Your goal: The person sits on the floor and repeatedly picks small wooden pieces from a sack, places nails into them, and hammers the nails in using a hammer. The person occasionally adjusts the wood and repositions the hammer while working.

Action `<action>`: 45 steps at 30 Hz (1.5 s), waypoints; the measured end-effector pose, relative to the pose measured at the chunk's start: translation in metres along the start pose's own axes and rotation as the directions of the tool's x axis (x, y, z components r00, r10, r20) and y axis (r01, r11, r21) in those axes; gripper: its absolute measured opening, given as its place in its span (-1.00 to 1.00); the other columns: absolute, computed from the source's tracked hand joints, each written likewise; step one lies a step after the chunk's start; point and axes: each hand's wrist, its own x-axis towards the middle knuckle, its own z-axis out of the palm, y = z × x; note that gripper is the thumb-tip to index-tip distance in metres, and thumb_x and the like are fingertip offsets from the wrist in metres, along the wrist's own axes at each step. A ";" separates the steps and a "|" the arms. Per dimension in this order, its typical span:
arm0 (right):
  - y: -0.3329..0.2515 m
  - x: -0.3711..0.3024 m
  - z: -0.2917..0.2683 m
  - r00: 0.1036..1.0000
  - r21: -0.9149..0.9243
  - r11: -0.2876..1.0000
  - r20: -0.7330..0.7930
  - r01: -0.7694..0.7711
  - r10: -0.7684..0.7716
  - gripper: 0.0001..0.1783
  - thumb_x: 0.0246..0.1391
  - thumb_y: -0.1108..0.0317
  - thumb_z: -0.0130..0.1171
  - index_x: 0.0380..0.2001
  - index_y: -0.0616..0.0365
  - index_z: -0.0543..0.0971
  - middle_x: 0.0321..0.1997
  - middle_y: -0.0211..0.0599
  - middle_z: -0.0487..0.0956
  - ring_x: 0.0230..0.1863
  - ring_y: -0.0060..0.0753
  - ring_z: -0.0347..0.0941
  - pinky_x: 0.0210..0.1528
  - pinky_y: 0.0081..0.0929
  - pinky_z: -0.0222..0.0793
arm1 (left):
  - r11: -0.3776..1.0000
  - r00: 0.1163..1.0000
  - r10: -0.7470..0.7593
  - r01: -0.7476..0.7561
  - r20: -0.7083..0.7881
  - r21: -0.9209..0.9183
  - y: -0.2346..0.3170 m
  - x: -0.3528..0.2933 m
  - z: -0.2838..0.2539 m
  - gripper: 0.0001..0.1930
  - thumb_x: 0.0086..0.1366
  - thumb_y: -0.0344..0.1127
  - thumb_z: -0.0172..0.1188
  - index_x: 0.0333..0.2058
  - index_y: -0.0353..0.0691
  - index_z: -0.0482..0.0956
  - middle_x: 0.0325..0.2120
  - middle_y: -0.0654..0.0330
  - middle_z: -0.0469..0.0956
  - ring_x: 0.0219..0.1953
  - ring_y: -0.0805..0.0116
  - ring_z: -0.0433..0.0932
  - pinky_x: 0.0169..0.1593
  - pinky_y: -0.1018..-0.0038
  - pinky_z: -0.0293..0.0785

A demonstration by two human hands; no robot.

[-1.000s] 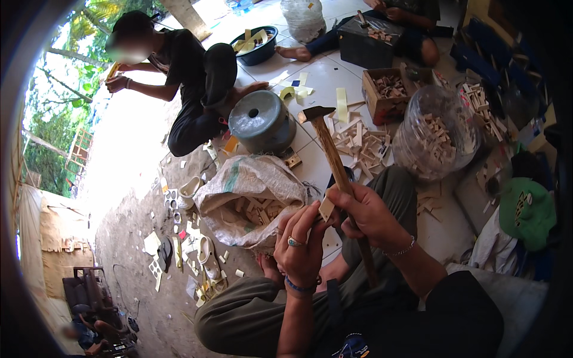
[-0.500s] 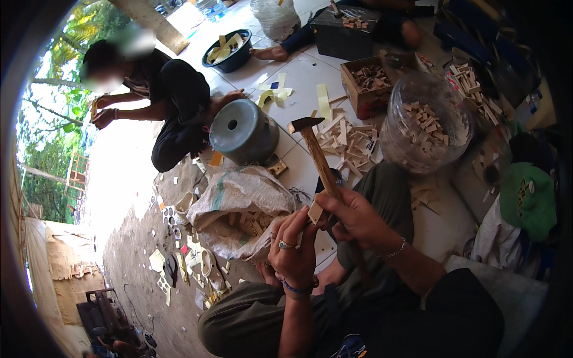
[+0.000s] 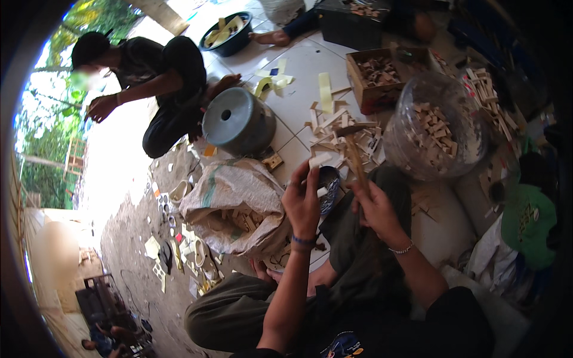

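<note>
My right hand (image 3: pixel 375 210) grips a hammer (image 3: pixel 358 162) by its wooden handle, the dark head up and tilted over the pile of wood. To its left, my left hand (image 3: pixel 301 200) pinches a small pale wooden piece (image 3: pixel 320 160) at its fingertips. A second small pale piece (image 3: pixel 322 192) shows beside that hand's palm; whether the hand holds it I cannot tell. Between both hands stands a blue bowl (image 3: pixel 330 206) of small shiny bits, partly hidden by my left hand. Left of my left hand, an open white woven sack (image 3: pixel 209 190) contains wooden pieces.
Loose wooden sticks (image 3: pixel 325 122) lie ahead on the tiles. A clear plastic tub (image 3: pixel 403 140) of wood blocks and a wooden box (image 3: pixel 364 98) stand right of them. An upturned grey bucket (image 3: pixel 239 128) stands beyond the sack. Another person (image 3: pixel 140 83) sits at far left.
My hands have come apart. The left has moved forward with a wooden piece, while the hammer has moved right and its head sits lower in view. The blue bowl is now more exposed.
</note>
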 end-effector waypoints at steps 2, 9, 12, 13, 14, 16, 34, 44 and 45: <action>0.011 0.004 -0.013 0.995 -0.198 0.980 -0.097 -0.006 -0.014 -0.58 0.44 -0.09 0.12 -0.13 0.08 0.54 -0.54 -0.60 0.41 -0.62 -0.81 0.24 -0.62 -0.68 0.16 | 0.999 0.999 0.043 -0.043 0.004 0.007 -0.016 0.037 0.016 -0.66 0.53 -0.33 0.20 0.14 -0.45 0.56 -0.07 0.07 0.70 -0.01 0.43 0.65 0.09 0.54 0.54; 0.050 0.002 -0.044 0.980 -0.647 0.756 -0.064 0.102 -0.187 -0.57 0.44 -0.01 0.14 -0.08 0.20 0.49 -0.56 -0.34 0.49 -0.59 -0.47 0.40 -0.50 -0.35 0.29 | 0.864 0.961 0.174 -0.254 0.214 0.435 -0.015 0.139 0.049 -0.19 0.40 0.11 0.29 0.35 -0.44 0.29 0.01 -0.31 0.63 0.11 -0.15 0.62 0.22 0.18 0.48; 0.059 -0.011 -0.046 0.984 -0.722 0.678 0.023 0.139 -0.177 -0.60 0.44 0.05 0.13 -0.12 0.23 0.46 -0.54 -0.20 0.50 -0.56 -0.33 0.46 -0.47 -0.30 0.30 | 0.702 0.783 0.132 -0.507 0.608 0.500 0.017 0.165 -0.011 -0.36 0.42 0.08 0.27 0.19 -0.40 0.53 -0.02 -0.25 0.66 0.06 -0.14 0.66 0.17 0.19 0.55; 0.059 -0.017 -0.047 0.994 -0.736 0.670 0.041 0.096 -0.098 -0.59 0.44 0.05 0.13 -0.16 0.26 0.44 -0.52 -0.09 0.52 -0.52 -0.15 0.51 -0.43 -0.24 0.33 | 0.709 0.716 -0.008 -0.488 0.698 0.509 0.029 0.169 -0.036 -0.40 0.43 0.09 0.25 0.13 -0.38 0.59 -0.05 -0.19 0.69 0.02 -0.05 0.69 0.14 0.23 0.58; 0.059 -0.023 -0.049 0.998 -0.749 0.660 0.051 0.053 -0.022 -0.58 0.44 0.05 0.13 -0.20 0.28 0.43 -0.50 0.03 0.54 -0.47 0.02 0.56 -0.39 -0.18 0.36 | 0.702 0.626 -0.182 -0.458 0.758 0.546 0.042 0.172 -0.063 -0.44 0.45 0.10 0.24 0.07 -0.36 0.65 -0.08 -0.13 0.72 -0.03 0.03 0.73 0.11 0.28 0.61; 0.059 -0.037 -0.050 0.984 -0.804 0.567 0.155 0.177 -0.086 -0.61 0.41 0.10 0.17 -0.26 0.26 0.42 -0.46 0.11 0.56 -0.37 0.23 0.56 -0.38 -0.09 0.38 | 0.782 0.447 -0.544 -0.038 0.710 0.622 0.057 0.157 -0.122 -0.43 0.47 0.15 0.20 0.00 -0.33 0.70 -0.12 0.01 0.76 -0.08 0.24 0.75 0.04 0.36 0.66; 0.049 -0.109 -0.030 0.749 -0.750 -0.136 0.659 0.648 -0.069 -0.40 -0.01 0.18 0.52 0.03 0.18 0.50 -0.04 -0.14 0.49 -0.05 -0.06 0.47 0.01 -0.18 0.38 | 0.437 0.934 -0.134 -0.246 0.333 0.865 -0.170 0.035 -0.310 -0.63 0.32 -0.13 0.28 -0.07 -0.32 0.66 -0.18 -0.18 0.65 -0.05 -0.21 0.61 0.05 0.00 0.52; 0.072 0.024 0.186 0.499 -0.501 0.066 0.824 0.863 -0.268 -0.53 0.19 0.34 0.33 0.14 0.21 0.50 0.01 -0.11 0.57 0.03 0.00 0.52 0.09 -0.18 0.42 | 0.783 0.998 0.050 -0.066 0.044 0.618 -0.127 0.003 -0.327 -0.70 0.29 -0.25 0.36 -0.11 -0.35 0.67 -0.27 -0.06 0.60 -0.22 -0.04 0.68 -0.13 0.19 0.62; 0.078 0.041 0.206 0.526 -0.515 0.109 0.819 0.850 -0.229 -0.52 0.22 0.34 0.31 0.16 0.22 0.49 0.02 -0.08 0.58 0.03 0.04 0.52 0.09 -0.14 0.42 | 0.821 1.000 0.021 -0.020 0.005 0.571 -0.118 -0.003 -0.328 -0.69 0.28 -0.26 0.39 -0.11 -0.36 0.66 -0.27 -0.03 0.58 -0.23 0.00 0.69 -0.15 0.22 0.63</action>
